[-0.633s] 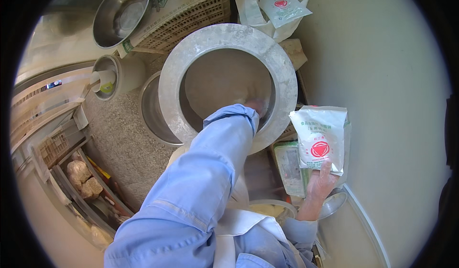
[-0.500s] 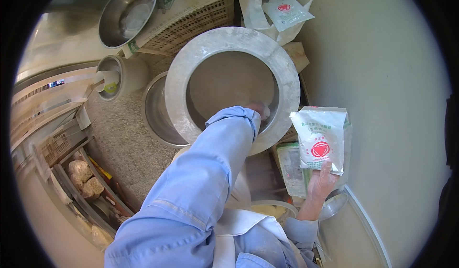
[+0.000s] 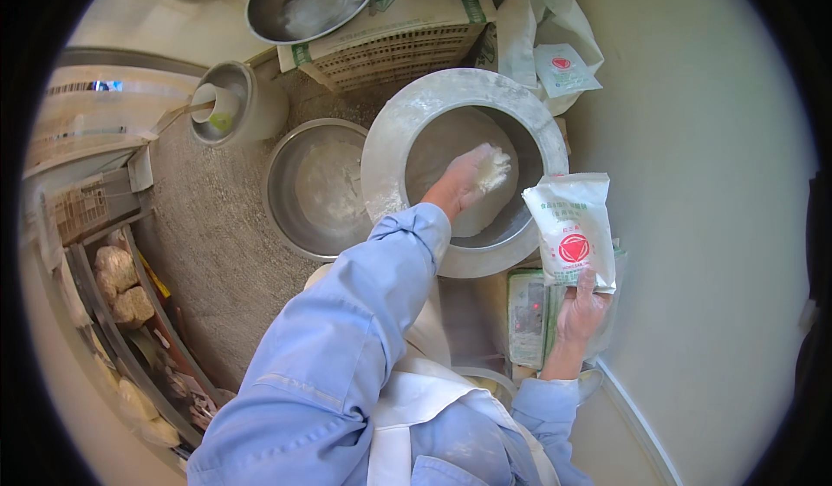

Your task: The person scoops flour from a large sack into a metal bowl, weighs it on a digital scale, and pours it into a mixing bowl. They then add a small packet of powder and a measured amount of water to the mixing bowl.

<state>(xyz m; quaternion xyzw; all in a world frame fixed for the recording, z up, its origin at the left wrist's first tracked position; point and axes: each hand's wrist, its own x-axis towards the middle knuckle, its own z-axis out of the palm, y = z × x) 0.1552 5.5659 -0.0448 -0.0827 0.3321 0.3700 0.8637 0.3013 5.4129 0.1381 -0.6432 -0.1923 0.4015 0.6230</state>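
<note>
white packet (image 3: 574, 217) in right grip (image 3: 579, 319), powder (image 3: 495, 167) in left grip (image 3: 466, 177)

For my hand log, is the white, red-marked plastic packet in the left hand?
No, the right hand holds that packet.

From my end, the plainest print is on the white packet (image 3: 559, 215) right of centre in the frame: green characters cross its upper part, and below them sits a round red emblem (image 3: 574, 247) with a triangle inside. Small red lettering stands above and beneath that emblem, and fine green print runs near the bottom edge. On the second packet (image 3: 572, 77), upper right, I see a similar red emblem. Green bands (image 3: 473, 7) mark the pale cover (image 3: 390, 28) at the top. The cup (image 3: 204, 101), upper left, carries a yellow-green patch, possibly a label, too blurred for me.
</note>
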